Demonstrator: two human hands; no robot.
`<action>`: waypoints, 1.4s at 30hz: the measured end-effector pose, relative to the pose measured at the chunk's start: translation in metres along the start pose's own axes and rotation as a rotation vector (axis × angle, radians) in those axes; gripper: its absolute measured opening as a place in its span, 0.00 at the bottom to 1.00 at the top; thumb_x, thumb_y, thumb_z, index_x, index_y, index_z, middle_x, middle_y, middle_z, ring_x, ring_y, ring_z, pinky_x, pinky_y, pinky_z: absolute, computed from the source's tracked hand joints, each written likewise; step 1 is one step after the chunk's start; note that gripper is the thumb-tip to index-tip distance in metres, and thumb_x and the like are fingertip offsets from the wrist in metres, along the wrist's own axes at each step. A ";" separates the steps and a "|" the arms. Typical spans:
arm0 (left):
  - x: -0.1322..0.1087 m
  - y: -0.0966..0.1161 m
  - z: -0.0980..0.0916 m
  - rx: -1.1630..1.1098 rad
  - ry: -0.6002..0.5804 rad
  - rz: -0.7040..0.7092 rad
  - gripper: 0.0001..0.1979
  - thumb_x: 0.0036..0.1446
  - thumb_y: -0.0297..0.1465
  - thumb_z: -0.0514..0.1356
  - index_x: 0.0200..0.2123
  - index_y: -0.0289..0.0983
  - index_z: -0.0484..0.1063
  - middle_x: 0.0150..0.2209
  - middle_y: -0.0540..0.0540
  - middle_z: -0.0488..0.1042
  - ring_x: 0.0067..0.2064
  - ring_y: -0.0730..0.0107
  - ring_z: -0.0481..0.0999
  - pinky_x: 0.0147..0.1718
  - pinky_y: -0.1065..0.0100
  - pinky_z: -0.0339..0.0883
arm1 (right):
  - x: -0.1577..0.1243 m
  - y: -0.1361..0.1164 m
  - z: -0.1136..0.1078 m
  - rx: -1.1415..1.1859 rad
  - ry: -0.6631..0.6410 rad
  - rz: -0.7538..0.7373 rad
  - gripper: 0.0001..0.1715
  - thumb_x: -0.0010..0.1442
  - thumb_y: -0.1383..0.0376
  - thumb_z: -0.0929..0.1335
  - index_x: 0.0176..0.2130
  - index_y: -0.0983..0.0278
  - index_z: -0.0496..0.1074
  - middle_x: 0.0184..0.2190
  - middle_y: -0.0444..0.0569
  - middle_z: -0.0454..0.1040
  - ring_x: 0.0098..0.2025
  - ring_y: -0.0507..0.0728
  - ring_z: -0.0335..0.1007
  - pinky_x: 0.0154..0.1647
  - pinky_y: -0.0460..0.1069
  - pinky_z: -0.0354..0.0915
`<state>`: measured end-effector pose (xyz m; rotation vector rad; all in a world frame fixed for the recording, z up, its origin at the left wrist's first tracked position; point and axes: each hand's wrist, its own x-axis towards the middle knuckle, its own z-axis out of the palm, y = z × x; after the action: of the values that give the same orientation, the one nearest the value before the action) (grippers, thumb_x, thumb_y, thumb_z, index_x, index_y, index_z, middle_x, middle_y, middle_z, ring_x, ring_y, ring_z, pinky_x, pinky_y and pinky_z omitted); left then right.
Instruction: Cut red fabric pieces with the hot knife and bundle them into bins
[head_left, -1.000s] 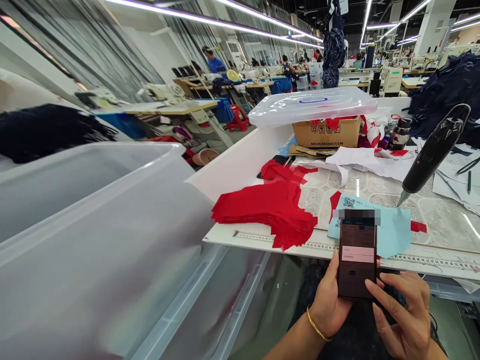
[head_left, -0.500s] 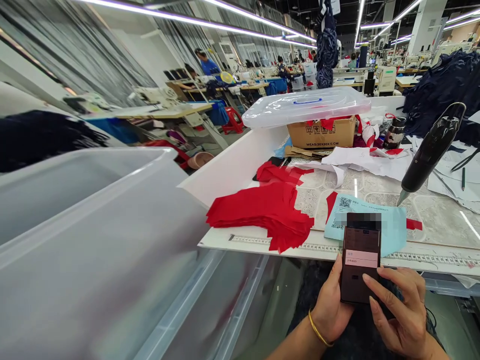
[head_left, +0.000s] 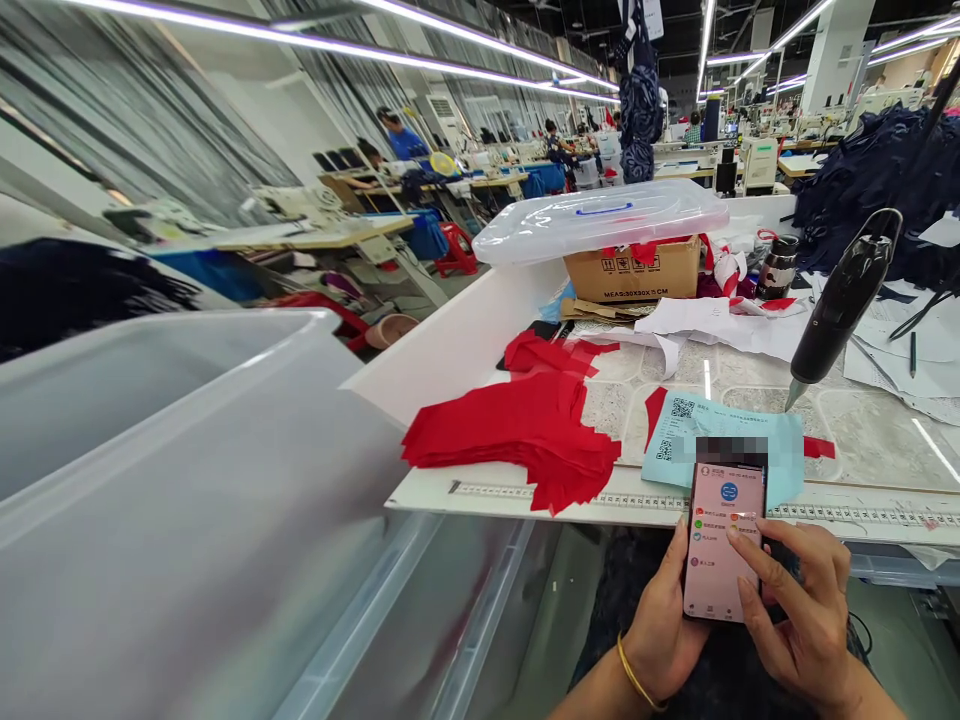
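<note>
Phone (head_left: 711, 565) was held by the left hand (head_left: 664, 635) in a narrow grip, with thumb along its left side, just before the front edge of the table (head_left: 885, 440). Right hand (head_left: 810, 600) held nothing; its fingers were half bent and apart over the screen, and I could not tell whether a fingertip really touched it. As I judged, the handling of the phone was somewhere in its middle: it was already in hand and lit on a menu page, while a choice on this page seemed not yet made. It looked slim, with dark edges, a pale pink display and a round blue icon (head_left: 729, 491). Behind it lay a light-blue slip (head_left: 720, 418), and farther left, piled red cloth pieces (head_left: 517, 425)
</note>
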<state>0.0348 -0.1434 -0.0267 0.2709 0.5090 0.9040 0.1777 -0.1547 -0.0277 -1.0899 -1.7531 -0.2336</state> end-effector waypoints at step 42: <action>-0.004 0.022 0.005 -0.033 -0.030 0.059 0.25 0.66 0.47 0.53 0.50 0.34 0.78 0.46 0.40 0.81 0.48 0.59 0.78 0.51 0.62 0.67 | -0.001 -0.003 -0.004 -0.024 -0.045 0.016 0.23 0.62 0.70 0.66 0.55 0.56 0.72 0.48 0.52 0.69 0.47 0.60 0.66 0.51 0.58 0.57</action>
<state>0.0207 -0.1330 -0.0117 0.2700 0.4595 0.9638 0.1782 -0.1597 -0.0260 -1.1341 -1.7851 -0.2227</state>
